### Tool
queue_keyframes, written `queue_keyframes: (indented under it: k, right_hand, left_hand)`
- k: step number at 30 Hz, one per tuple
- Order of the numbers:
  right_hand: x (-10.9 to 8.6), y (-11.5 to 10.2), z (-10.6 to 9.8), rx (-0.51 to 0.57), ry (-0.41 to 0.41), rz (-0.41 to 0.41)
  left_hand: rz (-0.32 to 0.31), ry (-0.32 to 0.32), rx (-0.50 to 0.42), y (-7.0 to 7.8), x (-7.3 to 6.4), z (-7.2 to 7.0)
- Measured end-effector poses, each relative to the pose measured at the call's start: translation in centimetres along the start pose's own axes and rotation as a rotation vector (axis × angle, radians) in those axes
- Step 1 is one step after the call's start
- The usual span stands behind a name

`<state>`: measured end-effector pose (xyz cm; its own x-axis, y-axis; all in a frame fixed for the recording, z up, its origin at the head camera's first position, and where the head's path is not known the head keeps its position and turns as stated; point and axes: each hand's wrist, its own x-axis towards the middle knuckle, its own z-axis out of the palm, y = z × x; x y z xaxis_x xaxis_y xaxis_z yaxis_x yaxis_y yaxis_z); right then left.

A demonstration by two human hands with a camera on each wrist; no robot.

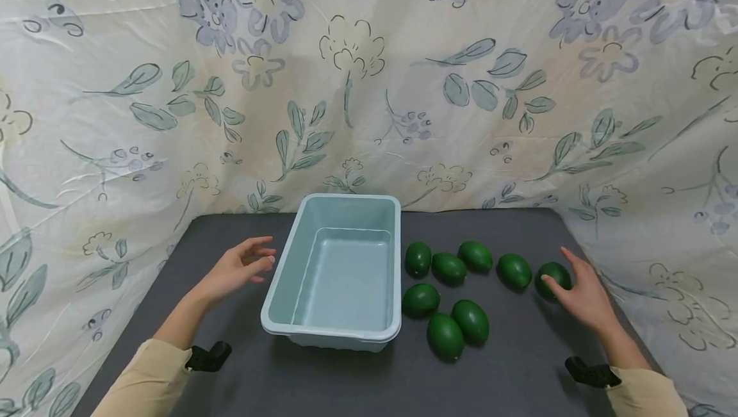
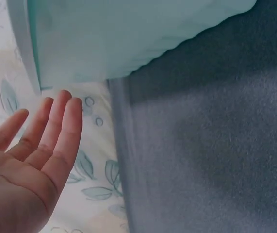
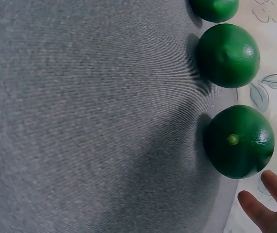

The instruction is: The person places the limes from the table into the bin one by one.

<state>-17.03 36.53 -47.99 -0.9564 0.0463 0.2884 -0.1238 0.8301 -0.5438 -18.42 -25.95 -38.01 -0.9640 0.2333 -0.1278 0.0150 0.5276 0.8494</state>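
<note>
My right hand (image 1: 589, 295) is at the right side of the table, thumb and fingers spread about the rightmost green lime (image 1: 550, 279). In the right wrist view its fingertips lie close to that lime; whether they touch it I cannot tell. Across the table, my left hand (image 1: 237, 268) hovers beside the left wall of a pale blue plastic bin (image 1: 331, 328), holding nothing. The left wrist view shows its fingers loosely extended, a little apart from the bin. No limes lie inside the bin.
Several more limes (image 1: 450, 268) lie on the dark grey table (image 1: 340, 388) between the bin and my right hand, a few touching or nearly touching. A floral cloth (image 1: 369, 109) hangs behind the table and along its sides.
</note>
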Motion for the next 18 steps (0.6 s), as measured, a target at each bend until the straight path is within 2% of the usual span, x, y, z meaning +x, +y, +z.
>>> queue_keyframes:
  k: [6,18]
  right_hand:
    - [-0.1,0.3,0.8,-0.037,-0.011,0.042]
    - [-0.3,0.9,1.5,-0.060,-0.037,0.052]
  left_hand:
    - [-0.014,-0.011,-0.007,0.0,0.2,0.5]
    - [-0.058,-0.021,-0.007,0.3,0.3,1.4]
